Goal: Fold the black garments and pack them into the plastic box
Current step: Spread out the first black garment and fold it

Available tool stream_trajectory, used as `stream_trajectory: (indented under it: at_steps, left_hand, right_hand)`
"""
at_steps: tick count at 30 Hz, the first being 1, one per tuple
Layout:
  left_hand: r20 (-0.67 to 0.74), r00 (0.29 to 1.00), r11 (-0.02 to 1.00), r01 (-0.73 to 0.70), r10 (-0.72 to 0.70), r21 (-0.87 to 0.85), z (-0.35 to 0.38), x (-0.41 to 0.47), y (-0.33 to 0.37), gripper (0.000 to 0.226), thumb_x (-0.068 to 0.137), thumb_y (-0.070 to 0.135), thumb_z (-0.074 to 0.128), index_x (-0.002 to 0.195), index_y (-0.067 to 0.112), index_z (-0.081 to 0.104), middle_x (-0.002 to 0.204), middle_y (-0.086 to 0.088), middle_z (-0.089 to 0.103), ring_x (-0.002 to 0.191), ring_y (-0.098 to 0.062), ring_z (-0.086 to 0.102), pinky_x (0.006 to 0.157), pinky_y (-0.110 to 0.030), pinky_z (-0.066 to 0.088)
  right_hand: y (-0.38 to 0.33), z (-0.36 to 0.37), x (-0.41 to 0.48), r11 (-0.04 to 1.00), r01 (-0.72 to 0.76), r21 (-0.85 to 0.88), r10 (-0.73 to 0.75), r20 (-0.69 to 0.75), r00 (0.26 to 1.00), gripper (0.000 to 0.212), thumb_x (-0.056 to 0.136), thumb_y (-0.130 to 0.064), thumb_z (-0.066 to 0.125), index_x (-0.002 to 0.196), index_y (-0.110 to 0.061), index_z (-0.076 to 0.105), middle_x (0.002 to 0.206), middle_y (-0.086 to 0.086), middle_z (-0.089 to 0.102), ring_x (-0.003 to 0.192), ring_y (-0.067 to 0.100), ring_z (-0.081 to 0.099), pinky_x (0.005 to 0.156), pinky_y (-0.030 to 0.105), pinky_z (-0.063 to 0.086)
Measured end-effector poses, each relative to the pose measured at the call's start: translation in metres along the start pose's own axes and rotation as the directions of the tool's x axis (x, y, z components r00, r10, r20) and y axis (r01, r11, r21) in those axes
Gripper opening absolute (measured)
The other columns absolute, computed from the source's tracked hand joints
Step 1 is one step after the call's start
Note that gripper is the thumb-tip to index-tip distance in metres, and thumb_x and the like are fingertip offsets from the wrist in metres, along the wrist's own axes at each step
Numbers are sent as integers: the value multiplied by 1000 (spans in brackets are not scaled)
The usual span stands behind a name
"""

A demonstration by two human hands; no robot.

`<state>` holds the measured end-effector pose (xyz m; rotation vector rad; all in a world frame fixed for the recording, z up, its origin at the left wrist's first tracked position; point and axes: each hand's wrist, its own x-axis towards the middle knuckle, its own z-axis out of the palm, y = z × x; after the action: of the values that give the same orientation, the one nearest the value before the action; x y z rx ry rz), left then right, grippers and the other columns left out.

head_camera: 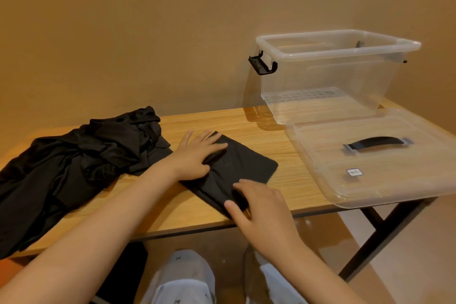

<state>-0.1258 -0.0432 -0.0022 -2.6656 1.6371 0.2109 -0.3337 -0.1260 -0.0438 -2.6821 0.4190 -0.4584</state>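
Note:
A folded black garment [249, 168] lies as a flat rectangle in the middle of the wooden table [246, 126]. My left hand [195, 153] rests flat on its far left part, fingers spread. My right hand [261, 215] presses on its near corner, fingers extended. A heap of unfolded black garments [74, 163] covers the table's left side and hangs over the front edge. The clear plastic box [330, 74] stands open and empty at the back right, against the wall.
The box's clear lid [370, 163] with a black handle lies flat in front of the box and juts past the table's front right edge. A black latch [262, 64] hangs on the box's left end. My knees show below the table.

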Motion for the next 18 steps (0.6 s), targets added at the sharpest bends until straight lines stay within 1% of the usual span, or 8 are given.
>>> stream_trajectory:
  at_steps: [2, 3, 5, 8, 10, 13, 16, 18]
  left_hand:
    - [-156, 988, 1000, 2, -4, -13, -6, 0, 13, 64, 95, 13, 46, 151, 35, 25, 163, 9, 10, 149, -8, -3, 120, -42, -11]
    - [-224, 975, 998, 0, -13, -58, -4, -4, 24, 58, 97, 17, 45, 150, 33, 29, 162, 10, 16, 149, -7, 2, 121, -39, -7]
    - [-281, 959, 990, -17, -23, -140, 10, -22, 46, 52, 101, 30, 43, 151, 31, 28, 160, 12, 18, 148, -4, 7, 121, -31, -2]
    - [-161, 986, 974, -8, -30, -228, 39, -50, 60, 62, 101, 46, 38, 155, 30, 11, 160, 17, 3, 147, 1, -3, 120, -24, -3]
    - [-97, 995, 965, -29, 4, -259, 52, -57, 50, 61, 103, 44, 34, 155, 33, 5, 159, 20, -6, 144, 7, -12, 121, -25, -5]
    - [-71, 996, 938, -71, 50, -339, 50, -61, 27, 57, 103, 36, 39, 150, 44, 9, 158, 27, -2, 138, 18, -14, 117, -16, -8]
    - [-156, 988, 924, -69, 10, -375, 42, -72, 19, 59, 101, 29, 47, 148, 47, 16, 155, 30, 6, 138, 20, -6, 118, -16, -2]
    - [-236, 971, 920, -69, -26, -387, 42, -84, 29, 58, 99, 39, 49, 148, 47, 19, 152, 33, 9, 137, 22, -3, 116, -14, 1]
  right_hand:
    - [14, -8, 19, 999, 41, 11, -40, -73, 997, 51, 97, -50, 43, 141, -25, 46, 146, -8, 44, 137, 7, 34, 110, 23, 15]
    - [24, -13, 29, 998, 67, 0, -67, -53, 996, 51, 98, -47, 44, 144, -25, 43, 150, -8, 40, 140, 7, 28, 112, 23, 9]
    - [41, -18, 46, 991, 123, -49, -118, 82, 990, 54, 99, -45, 40, 150, -27, 31, 157, -9, 26, 146, 5, 13, 115, 25, 0]
    - [58, -19, 55, 978, 157, -137, -117, 266, 957, 55, 101, -49, 32, 152, -31, 24, 160, -12, 18, 146, 3, 8, 118, 30, -2]
    - [60, -19, 49, 976, 152, -159, -107, 259, 960, 54, 100, -51, 30, 151, -33, 25, 159, -13, 19, 146, 2, 11, 118, 31, 0]
    - [56, -19, 30, 972, 154, -175, -117, 203, 972, 55, 99, -55, 31, 150, -35, 27, 158, -14, 22, 144, 4, 17, 117, 29, 3]
    - [48, -21, 15, 970, 167, -175, -144, 136, 980, 59, 93, -63, 36, 146, -36, 35, 153, -15, 31, 139, 6, 26, 114, 26, 8]
    - [47, -21, 15, 967, 209, -145, -193, 116, 974, 69, 86, -71, 36, 145, -35, 37, 153, -15, 32, 140, 5, 24, 113, 24, 3]
